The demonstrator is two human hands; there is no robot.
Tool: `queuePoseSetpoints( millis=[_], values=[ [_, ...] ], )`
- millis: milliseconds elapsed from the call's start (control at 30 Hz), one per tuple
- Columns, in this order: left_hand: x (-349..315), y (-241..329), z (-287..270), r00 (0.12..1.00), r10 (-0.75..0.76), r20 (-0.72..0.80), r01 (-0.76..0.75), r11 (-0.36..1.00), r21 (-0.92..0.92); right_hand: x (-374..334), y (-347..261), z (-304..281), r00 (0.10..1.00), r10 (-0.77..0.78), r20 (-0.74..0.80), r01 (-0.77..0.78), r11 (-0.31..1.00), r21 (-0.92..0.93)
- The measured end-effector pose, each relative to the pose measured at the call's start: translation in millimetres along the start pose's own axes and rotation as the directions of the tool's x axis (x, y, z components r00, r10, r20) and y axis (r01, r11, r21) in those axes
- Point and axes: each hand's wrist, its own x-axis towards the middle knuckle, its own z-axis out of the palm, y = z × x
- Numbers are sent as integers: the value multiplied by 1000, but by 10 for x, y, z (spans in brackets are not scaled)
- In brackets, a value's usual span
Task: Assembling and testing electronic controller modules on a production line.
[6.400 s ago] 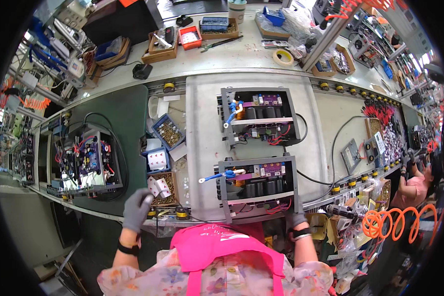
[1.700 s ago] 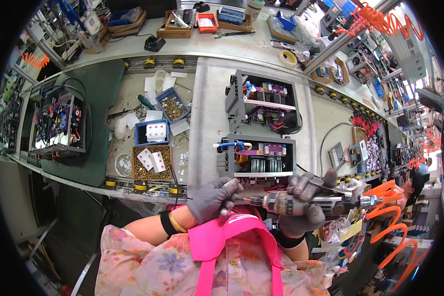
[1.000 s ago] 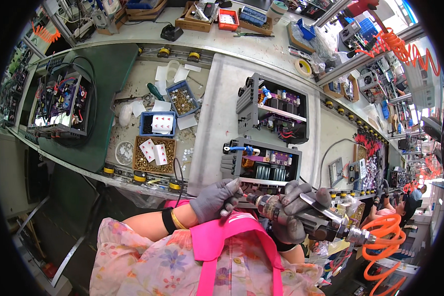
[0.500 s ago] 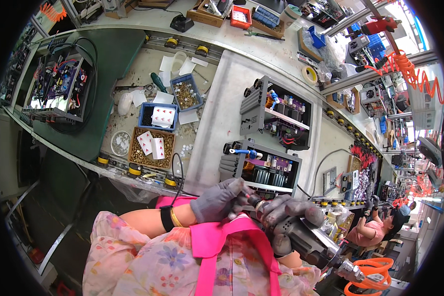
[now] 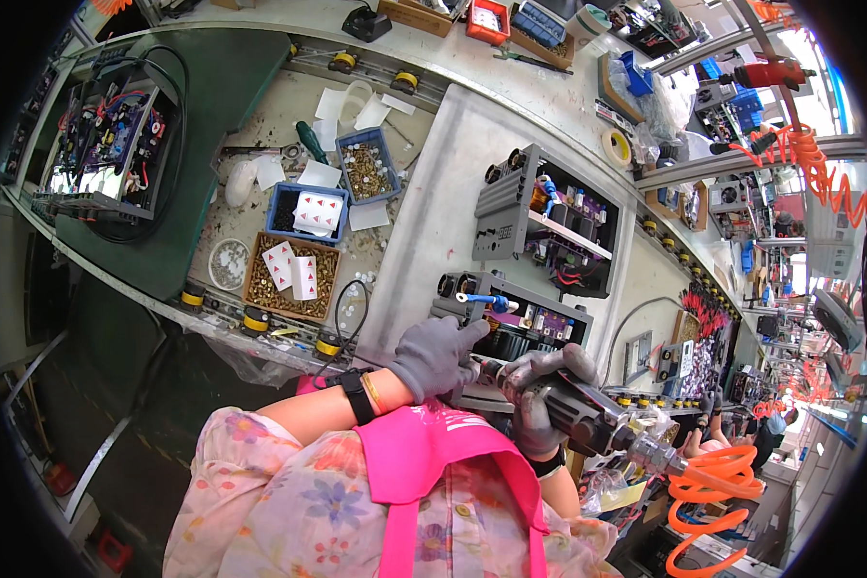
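My right hand (image 5: 539, 405) grips a dark air screwdriver (image 5: 592, 419) with its bit end pointing left, and an orange coiled hose (image 5: 708, 491) trails from the tool's back. The fingers of my gloved left hand (image 5: 430, 360) are closed close to the bit end; whatever they pinch is too small or hidden to name. Both hands are at the near edge of a grey open-topped electronics housing (image 5: 559, 318), which has blue-sleeved cable lugs, coils and purple boards. Behind it stands a second, similar grey housing (image 5: 504, 224).
Left of the housings lie a cardboard box of brass fasteners (image 5: 303, 302), two blue bins (image 5: 284, 220) and a green-handled screwdriver (image 5: 311, 142). A third electronics unit (image 5: 116, 144) rests on a green mat (image 5: 223, 82). Another person (image 5: 718, 429) is at far right.
Both hands and the air screwdriver have moved forward, from in front of my apron to the near housing's edge. The left hand has reached up against it.
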Motion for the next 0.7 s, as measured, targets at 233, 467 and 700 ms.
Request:
queuePoseSetpoints(
  millis=[233, 467, 700],
  values=[
    [42, -11, -19, 1000, 1, 15, -1, 999, -34, -11, 40, -22, 998, 70, -1, -70, 997, 16],
    [54, -12, -20, 1000, 12, -7, -12, 999, -52, -11, 53, -21, 997, 71, 11, -70, 997, -18],
    [50, -10, -24, 1000, 1, -3, -1, 998, -56, 12, 69, 24, 995, 98, 5, -97, 994, -49]
  ],
)
